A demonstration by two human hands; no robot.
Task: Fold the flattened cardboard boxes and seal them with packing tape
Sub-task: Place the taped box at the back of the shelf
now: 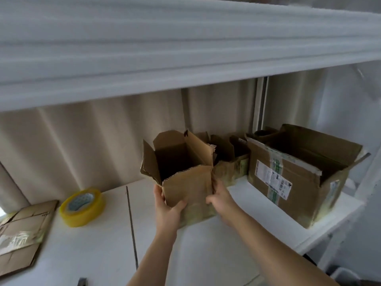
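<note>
Cardboard box (185, 182) upright, held w/ left hand (168, 211) & right hand (221, 202).

Two bare forearms are seen, ending in the left hand (168, 209) and the right hand (221, 200). No sleeves, gloves, rings, or watch are worn on the parts shown. The fingers are slender, and the nails are kept short and unpainted.

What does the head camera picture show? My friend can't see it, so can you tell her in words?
Two hands, left hand and right hand, hold a small open cardboard box upright on a white shelf. A tape roll and flattened cardboard lie left; two more open boxes stand right.
</note>
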